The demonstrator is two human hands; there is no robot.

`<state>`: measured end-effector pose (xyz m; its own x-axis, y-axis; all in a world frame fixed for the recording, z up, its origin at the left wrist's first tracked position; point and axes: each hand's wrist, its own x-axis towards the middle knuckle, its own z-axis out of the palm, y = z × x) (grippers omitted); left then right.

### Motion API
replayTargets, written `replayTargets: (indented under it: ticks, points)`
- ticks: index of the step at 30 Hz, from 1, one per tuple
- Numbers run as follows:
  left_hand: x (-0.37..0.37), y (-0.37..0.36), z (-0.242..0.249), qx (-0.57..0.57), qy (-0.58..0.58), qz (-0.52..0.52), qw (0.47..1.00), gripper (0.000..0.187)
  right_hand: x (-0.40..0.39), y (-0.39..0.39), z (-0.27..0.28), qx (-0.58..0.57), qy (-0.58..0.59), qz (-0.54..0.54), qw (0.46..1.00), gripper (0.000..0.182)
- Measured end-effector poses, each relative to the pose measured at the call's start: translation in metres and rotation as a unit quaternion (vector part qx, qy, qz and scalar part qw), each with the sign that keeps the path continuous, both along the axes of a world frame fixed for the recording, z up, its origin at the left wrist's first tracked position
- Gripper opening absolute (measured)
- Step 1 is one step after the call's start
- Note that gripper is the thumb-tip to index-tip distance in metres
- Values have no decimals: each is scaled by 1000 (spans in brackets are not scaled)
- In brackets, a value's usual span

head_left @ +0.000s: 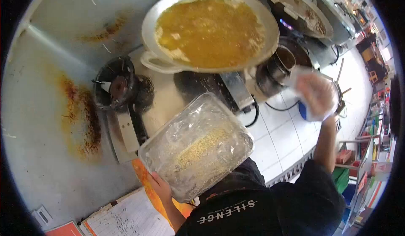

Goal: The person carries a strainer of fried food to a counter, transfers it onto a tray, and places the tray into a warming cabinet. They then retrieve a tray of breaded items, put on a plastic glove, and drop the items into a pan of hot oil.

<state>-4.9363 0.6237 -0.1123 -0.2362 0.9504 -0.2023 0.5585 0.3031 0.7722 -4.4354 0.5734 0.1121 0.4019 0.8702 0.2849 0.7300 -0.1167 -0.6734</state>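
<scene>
My left hand holds a clear plastic-lined tray by its lower left edge. Yellowish crumbs and white powder lie in the tray, which is close to my body. On the right, my right hand wears a clear plastic glove and is raised beside the dark pots; motion blurs its fingers, and whether it holds anything is unclear. Beyond the tray sits a large wok of bubbling golden oil with pale bits along its rim.
An unlit burner stands left of the wok. Dark pots and a lidded pan are at the upper right. Written paper lies at the lower left. White floor tiles and a shelf show on the right.
</scene>
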Motion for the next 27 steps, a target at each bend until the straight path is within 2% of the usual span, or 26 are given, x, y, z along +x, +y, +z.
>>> replayTargets:
  ticks: [1,3,5,6,7,10,13,14,15,16,17,18,19,20,23,24,25,26,27]
  points:
    - [3,-5,13,-21,-12,-35,999,57,-9,-30,-27,-51,14,-3,999,22]
    - [23,-11,35,-66,9,-53,996,55,-32,-80,-101,-92,181,-77,976,26]
    - [19,12,26,-68,17,-109,992,54,-85,-116,-190,-55,373,-122,918,34]
    - [16,21,12,-56,22,-151,987,53,-109,-136,-210,-86,375,-146,911,38]
    - [8,32,-5,-45,24,-194,980,53,-138,-148,-223,-117,376,-172,903,42]
    - [5,53,-30,59,-25,-253,965,51,-201,-157,-224,-111,492,-296,811,46]
    - [11,56,51,4,-102,-328,939,52,-225,-168,-220,-28,604,-298,738,45]
    - [2,72,54,-36,-176,-371,911,57,-243,-170,-250,25,615,-345,709,42]
    - [-4,85,60,-90,-248,-425,866,61,-265,-189,-260,21,510,-354,784,43]
    - [2,85,61,-154,-318,-477,805,66,-288,-204,-263,7,456,-380,804,39]
    - [9,71,86,-230,-345,-396,819,70,-310,-220,-266,-9,401,-409,820,36]
    - [-3,102,55,-179,-265,-407,856,73,-333,-237,-268,-28,344,-438,830,33]
    - [-13,122,55,-187,-263,-377,868,73,-363,-233,-241,-1,401,-490,774,35]
    - [-22,150,40,-186,-308,-334,871,67,-390,-229,-221,31,454,-526,719,37]
    - [-57,190,32,-198,-267,-319,887,59,-483,-211,-248,40,318,-641,698,42]
    - [-66,197,30,-214,-247,-344,880,56,-512,-201,-247,77,321,-655,680,45]
    - [-14,208,-24,-266,-214,-356,870,53,-484,-186,-275,58,326,-701,632,51]
    - [1,225,-33,-290,-198,-376,857,43,-488,-158,-291,70,342,-729,589,58]
    - [22,221,-20,-282,-172,-420,845,39,-481,-154,-285,85,362,-751,546,65]
